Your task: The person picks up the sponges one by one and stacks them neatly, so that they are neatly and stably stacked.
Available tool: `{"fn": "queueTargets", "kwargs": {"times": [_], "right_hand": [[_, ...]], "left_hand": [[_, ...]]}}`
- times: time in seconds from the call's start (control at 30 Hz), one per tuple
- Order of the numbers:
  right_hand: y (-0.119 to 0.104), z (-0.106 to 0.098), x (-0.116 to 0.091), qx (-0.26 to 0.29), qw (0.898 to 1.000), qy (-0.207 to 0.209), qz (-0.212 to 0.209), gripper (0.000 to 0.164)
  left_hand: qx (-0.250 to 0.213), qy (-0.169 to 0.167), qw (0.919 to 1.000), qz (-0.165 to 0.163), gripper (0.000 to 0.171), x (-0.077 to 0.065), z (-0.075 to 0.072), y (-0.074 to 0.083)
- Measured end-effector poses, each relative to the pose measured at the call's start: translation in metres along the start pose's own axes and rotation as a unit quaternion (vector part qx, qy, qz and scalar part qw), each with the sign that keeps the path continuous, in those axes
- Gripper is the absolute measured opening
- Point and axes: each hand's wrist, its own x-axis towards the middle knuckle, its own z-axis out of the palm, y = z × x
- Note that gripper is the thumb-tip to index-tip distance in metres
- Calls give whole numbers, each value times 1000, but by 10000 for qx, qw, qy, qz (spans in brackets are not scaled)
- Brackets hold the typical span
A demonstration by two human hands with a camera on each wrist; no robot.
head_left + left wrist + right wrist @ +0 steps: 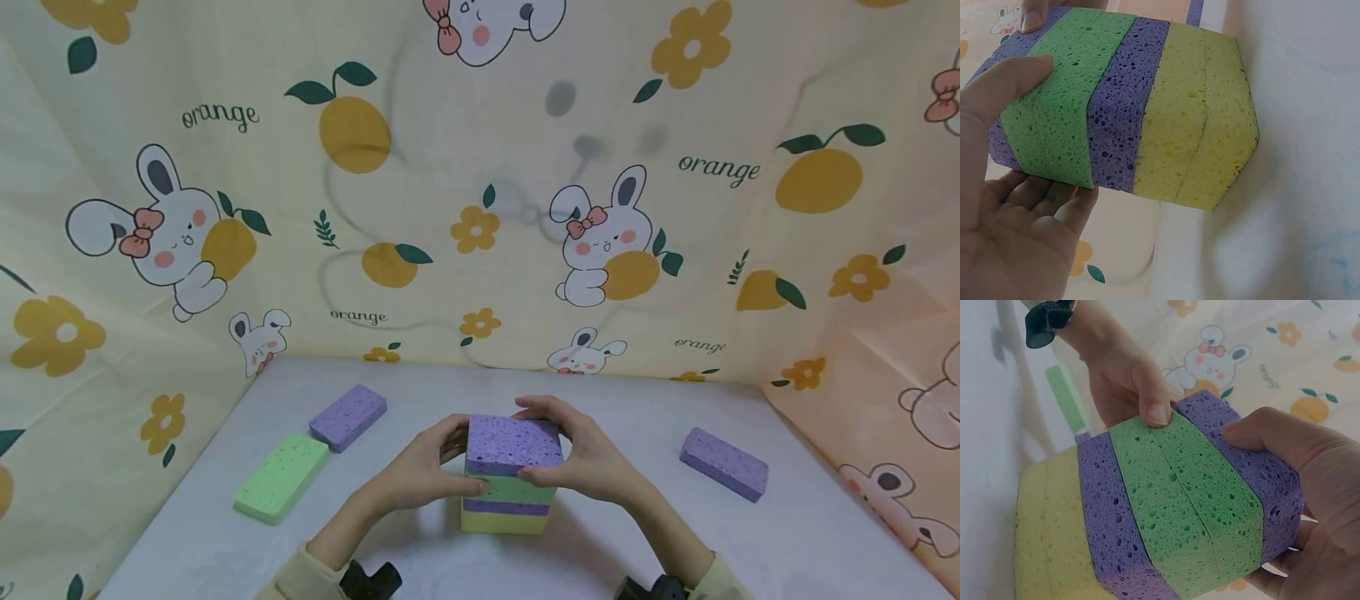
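Observation:
A stack of sponges stands on the white table in front of me. Two yellow sponges [1191, 106] form its base, with a purple sponge [1124, 106] over them. Above come two green sponges [1179, 494], and a purple sponge [513, 442] lies on top. My left hand [420, 471] holds the stack from the left, its thumb on the green layers and its fingers around the far side. From the right, my right hand [588, 450] grips the top purple sponge, thumb on its near face and fingers behind it.
To the left on the table [420, 567] lie a loose green sponge [281, 479] and, just beyond it, a purple sponge [348, 417]. Another purple sponge [723, 463] lies off to the right. A printed cloth [480, 292] rises behind the table.

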Motion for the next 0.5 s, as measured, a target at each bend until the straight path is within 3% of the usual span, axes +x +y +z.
{"fn": "queueTargets", "kwargs": {"times": [0.27, 0.5], "right_hand": [[1, 1, -1, 101, 9998, -5, 164, 74], [5, 8, -7, 202, 9977, 439, 480, 72]], "left_hand": [[68, 13, 10000, 17, 75, 0, 0, -3], [39, 22, 10000, -1, 73, 0, 0, -2]]}}
